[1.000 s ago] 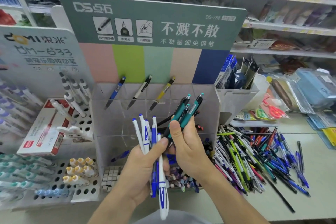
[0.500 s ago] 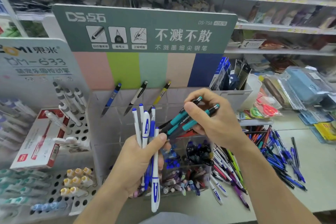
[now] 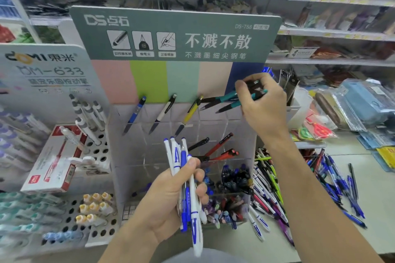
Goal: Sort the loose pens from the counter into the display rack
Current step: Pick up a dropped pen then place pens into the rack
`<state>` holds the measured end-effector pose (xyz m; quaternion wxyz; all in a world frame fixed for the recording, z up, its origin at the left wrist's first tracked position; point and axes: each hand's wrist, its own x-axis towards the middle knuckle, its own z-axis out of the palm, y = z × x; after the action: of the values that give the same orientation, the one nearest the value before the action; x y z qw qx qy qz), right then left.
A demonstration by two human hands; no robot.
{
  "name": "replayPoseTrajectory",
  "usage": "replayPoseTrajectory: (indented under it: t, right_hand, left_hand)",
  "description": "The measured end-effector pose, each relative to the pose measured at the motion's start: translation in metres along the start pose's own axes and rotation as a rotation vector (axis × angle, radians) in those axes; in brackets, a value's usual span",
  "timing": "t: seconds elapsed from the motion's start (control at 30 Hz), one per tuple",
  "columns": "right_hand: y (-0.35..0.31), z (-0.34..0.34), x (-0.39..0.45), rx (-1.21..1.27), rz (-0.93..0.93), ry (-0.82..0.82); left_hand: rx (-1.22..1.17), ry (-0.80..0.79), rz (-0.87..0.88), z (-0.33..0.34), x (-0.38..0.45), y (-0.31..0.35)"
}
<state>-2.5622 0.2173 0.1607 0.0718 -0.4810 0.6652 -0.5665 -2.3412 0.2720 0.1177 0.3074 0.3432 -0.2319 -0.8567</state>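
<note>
Right hand [image 3: 264, 104] pinching teal pens [image 3: 229, 100] above display rack [image 3: 248, 134], left hand [image 3: 171, 198] gripping blue-white pens [image 3: 183, 177]

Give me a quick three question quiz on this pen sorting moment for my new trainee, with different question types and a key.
1. True or false: the right hand holds red pens.
2. Which hand grips the white and blue pens? A left hand B right hand
3. Fill in: the yellow pen stands in the rack's ____ row.

Key: 1 false, they are teal pens; 2 A; 3 top.
</note>
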Motion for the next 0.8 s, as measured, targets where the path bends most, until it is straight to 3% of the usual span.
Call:
replayPoseTrajectory:
  t: [0.13, 0.43, 0.67, 0.73, 0.8]
  right_hand:
    - [0.0, -0.02, 0.013, -0.058, -0.015, 0.087]
    - [-0.011, -0.024, 0.017, -0.061, -0.03, 0.025]
    - [0.018, 0.028, -0.006, -0.192, -0.124, -0.163]
    - [0.02, 0.029, -0.01, -0.212, -0.121, -0.139]
    - [0.012, 0.02, -0.019, -0.203, -0.175, -0.015]
  left_hand:
    - [0.002, 0.029, -0.016, 0.0, -0.001, -0.007]
    - [-0.003, 0.121, 0.043, 0.006, 0.0, -0.017]
    - [0.038, 0.081, 0.02, 0.002, -0.004, -0.022]
    - [0.032, 0.052, 0.005, -0.002, -0.005, -0.025]
    - [0.009, 0.012, -0.013, -0.008, -0.008, -0.03]
